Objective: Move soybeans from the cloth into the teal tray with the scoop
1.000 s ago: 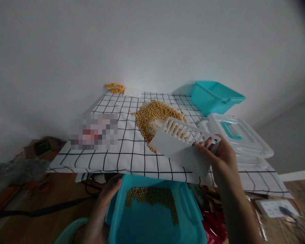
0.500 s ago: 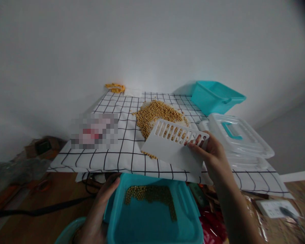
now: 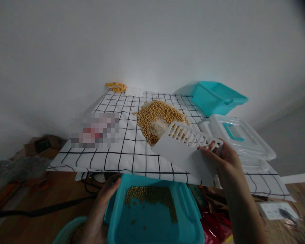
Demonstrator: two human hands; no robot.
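My left hand (image 3: pixel 101 206) grips the left side of a turquoise plastic bin (image 3: pixel 197 220), held just below the table's front edge. Soybeans (image 3: pixel 139 192) lie along the bin's far side, with a few blurred ones nearer its middle. In my right hand (image 3: pixel 225 161) is a white slotted plastic board (image 3: pixel 183 154), pinched at its right end and tilted over the front of the table. Behind the board spreads a pile of soybeans (image 3: pixel 159 110), with a patch of white grains (image 3: pixel 157 127) among them. The left fingers are mostly hidden behind the bin.
A checked cloth (image 3: pixel 127 149) covers the table. At the right stand another turquoise bin (image 3: pixel 213 100) and clear lids (image 3: pixel 244 144) with a turquoise handle. A yellow item (image 3: pixel 116 87) lies at the back left. A power strip (image 3: pixel 277 210) sits low on the right.
My right hand has moved the board right and slightly nearer. The beans at the cloth's front edge are gone from there, and a few loose ones show in the bin's middle.
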